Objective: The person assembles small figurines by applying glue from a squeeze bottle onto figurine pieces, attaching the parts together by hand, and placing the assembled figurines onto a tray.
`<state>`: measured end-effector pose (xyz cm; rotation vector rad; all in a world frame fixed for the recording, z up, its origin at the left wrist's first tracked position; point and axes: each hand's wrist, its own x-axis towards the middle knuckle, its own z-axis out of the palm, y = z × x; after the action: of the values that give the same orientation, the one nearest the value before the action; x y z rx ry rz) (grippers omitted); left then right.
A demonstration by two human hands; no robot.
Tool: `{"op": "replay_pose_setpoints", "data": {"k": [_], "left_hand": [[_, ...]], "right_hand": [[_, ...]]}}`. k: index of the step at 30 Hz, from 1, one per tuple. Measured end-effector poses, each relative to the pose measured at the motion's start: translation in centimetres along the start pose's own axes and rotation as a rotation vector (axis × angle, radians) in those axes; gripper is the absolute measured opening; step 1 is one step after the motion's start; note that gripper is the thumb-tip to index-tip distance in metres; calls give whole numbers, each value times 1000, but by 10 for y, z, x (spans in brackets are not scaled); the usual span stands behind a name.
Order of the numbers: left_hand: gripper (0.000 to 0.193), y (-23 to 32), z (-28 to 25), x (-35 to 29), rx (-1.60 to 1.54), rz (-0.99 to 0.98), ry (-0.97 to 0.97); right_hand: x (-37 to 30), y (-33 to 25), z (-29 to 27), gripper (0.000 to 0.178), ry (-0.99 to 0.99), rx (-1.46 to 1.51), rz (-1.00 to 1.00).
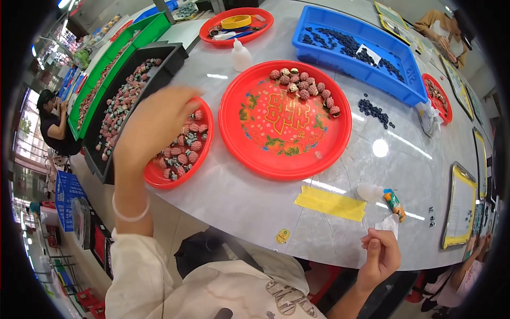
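Note:
My left hand [156, 119] is over a small red tray [169, 184] of bumpy pink pieces [183, 158] with grey-green parts. Motion smears its fingers, so whether they hold a piece cannot be made out. At the table's near right edge, my right hand [380, 258] is curled with thumb and fingers together; anything inside it is hidden. A white tissue [388, 224] lies just beyond its fingertips. Between and beyond my hands sits a large round red tray [234, 143], with several bumpy pinkish-brown pieces [304, 86] gathered along its far right side.
A black bin [101, 173] of pink pieces and a green bin [156, 26] stand left. A blue bin [353, 72] of dark pieces is at the back right, near a loose dark pile [374, 111]. Yellow tape [329, 203], a white bottle [240, 56] and an orange-green tube [394, 204] are on the table.

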<state>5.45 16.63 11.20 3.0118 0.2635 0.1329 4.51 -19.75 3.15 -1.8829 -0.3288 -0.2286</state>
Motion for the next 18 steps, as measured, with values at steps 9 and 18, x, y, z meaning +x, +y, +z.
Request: {"op": "replay_pose_setpoints", "data": {"k": [9,18], "left_hand": [[17,66,84,109,-313,507,-64],[14,99,54,2,-1094,373,-298]], "right_hand": [[-2,-4,-13,14,6,-20,17],[39,10,0,17,123,-67,22]]}}
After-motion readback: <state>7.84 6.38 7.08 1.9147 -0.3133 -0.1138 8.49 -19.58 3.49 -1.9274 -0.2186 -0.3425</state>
